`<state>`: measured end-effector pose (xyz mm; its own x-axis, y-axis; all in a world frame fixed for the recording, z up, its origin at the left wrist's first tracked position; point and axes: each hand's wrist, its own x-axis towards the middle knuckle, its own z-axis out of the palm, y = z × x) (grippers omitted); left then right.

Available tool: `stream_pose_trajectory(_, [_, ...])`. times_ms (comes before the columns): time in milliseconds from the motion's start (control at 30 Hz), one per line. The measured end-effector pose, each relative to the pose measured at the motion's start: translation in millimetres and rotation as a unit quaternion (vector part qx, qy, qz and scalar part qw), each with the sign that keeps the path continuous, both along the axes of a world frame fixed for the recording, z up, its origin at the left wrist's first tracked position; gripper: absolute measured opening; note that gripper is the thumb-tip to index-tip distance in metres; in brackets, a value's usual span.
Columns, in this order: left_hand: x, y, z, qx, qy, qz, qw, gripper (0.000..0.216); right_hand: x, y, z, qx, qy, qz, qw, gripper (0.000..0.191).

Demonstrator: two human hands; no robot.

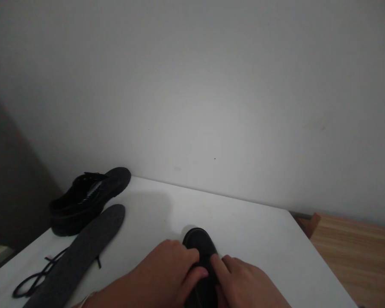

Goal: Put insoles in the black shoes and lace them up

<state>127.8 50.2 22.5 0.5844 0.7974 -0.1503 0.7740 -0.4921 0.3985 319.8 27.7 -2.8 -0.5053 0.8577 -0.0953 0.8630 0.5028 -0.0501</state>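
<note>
Pointing toe-away, black shoe [201,242]; long axis fore-and-aft.

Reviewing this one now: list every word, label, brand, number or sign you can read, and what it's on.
None: no readable text anywhere.
Far black shoe: pale streaks on its side, too dim and blurred to tell whether they are lettering.
Near black shoe, insole, wall: no lettering visible.
</note>
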Motion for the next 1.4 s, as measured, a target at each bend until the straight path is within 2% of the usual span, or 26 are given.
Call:
stream_pose_trajectory(100, [12, 12, 14.7, 0.066, 0.072, -0.079, 0.992, 0.020, -8, 1, -4.1, 0.041, -0.029, 0.018, 0.999, 0.030])
stream_pose_trajectory(233, [21, 29, 18.0, 0.122, 0.100, -0.207, 0.965, 0.012, -13, 1, -9.7, 0.071, -0.026, 0.023, 0.997, 0.030])
stream_pose_trajectory(433, [21, 35, 13.5, 0.121, 0.075, -0.239, 0.960, 0.006, -14, -1, 0.7, 0.071, -0.017, -0.005, 0.997, 0.037])
stream_pose_trajectory(500, [19, 34, 13.0, 0.122, 0.055, -0.226, 0.965, 0.008, -11, -2, 3.6, 0.076, 0.014, -0.027, 0.997, 0.035])
stream_pose_trajectory(600, [16, 33, 16.7, 0.122, 0.021, -0.151, 0.981, 0.015, -5, -1, 4.8, 0.079, 0.171, -0.033, 0.982, 0.022])
stream_pose_trajectory(667, [14, 32, 22.6, 0.110, -0.030, -0.093, 0.989, 0.020, -2, 0, 6.6, 0.065, 0.306, -0.048, 0.949, 0.015])
stream_pose_trajectory(767, [13, 28, 32.1, 0.036, -0.161, -0.022, 0.986, 0.020, 0, 0, 13.2, 0.013, 0.476, -0.083, 0.875, 0.013])
stream_pose_trajectory(867, [14, 21, 37.3, -0.040, -0.268, 0.023, 0.962, 0.020, -2, -1, 21.2, -0.021, 0.577, -0.097, 0.811, 0.012])
stream_pose_trajectory(933, [14, 16, 37.7, -0.070, -0.312, 0.034, 0.947, 0.019, -2, -2, 25.3, -0.002, 0.600, -0.087, 0.795, 0.013])
stream_pose_trajectory(1000, [15, 13, 36.6, -0.112, -0.360, 0.043, 0.925, 0.017, -2, -3, 28.6, 0.046, 0.585, -0.058, 0.808, 0.011])
stream_pose_trajectory(1100, [15, 14, 32.3, -0.201, -0.467, 0.058, 0.859, 0.019, -1, -4, 32.7, 0.142, 0.525, -0.009, 0.839, 0.010])
stream_pose_trajectory(1167, [15, 17, 27.7, -0.244, -0.512, 0.060, 0.822, 0.024, -1, -4, 34.2, 0.172, 0.495, 0.009, 0.852, 0.013])
stream_pose_trajectory(1200, [15, 18, 25.1, -0.251, -0.517, 0.061, 0.816, 0.026, -1, -3, 34.3, 0.172, 0.483, 0.014, 0.858, 0.013])
stream_pose_trajectory(1300, [15, 19, 18.5, -0.216, -0.488, 0.065, 0.843, 0.022, -2, -2, 31.2, 0.157, 0.452, 0.014, 0.878, 0.014])
stream_pose_trajectory(1400, [15, 14, 18.4, -0.161, -0.455, 0.069, 0.873, 0.013, -1, -3, 24.7, 0.185, 0.398, 0.024, 0.898, 0.021])
